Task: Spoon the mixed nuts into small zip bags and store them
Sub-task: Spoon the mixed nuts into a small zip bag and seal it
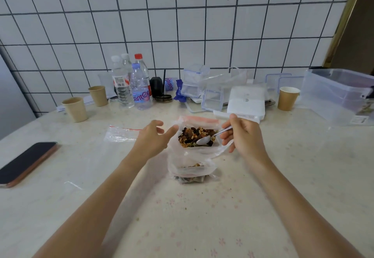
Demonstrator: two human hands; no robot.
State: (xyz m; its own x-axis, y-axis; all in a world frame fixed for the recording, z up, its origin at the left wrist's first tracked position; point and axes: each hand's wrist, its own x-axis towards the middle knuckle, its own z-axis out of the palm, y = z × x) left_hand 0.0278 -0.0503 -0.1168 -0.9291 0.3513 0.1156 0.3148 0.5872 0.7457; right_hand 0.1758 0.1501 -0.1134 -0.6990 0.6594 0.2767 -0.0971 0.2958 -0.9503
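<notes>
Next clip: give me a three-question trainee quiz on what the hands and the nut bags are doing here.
1. True or false: the right hand grips the metal spoon.
2. Where is the spoon's bowl? A) in the brown paper cup B) over the mixed nuts in the open clear plastic bag C) on the black phone
3. Fill in: the empty red-striped zip bag lies to the ___ of the left hand.

Key: 1 true; 2 B; 3 left.
</notes>
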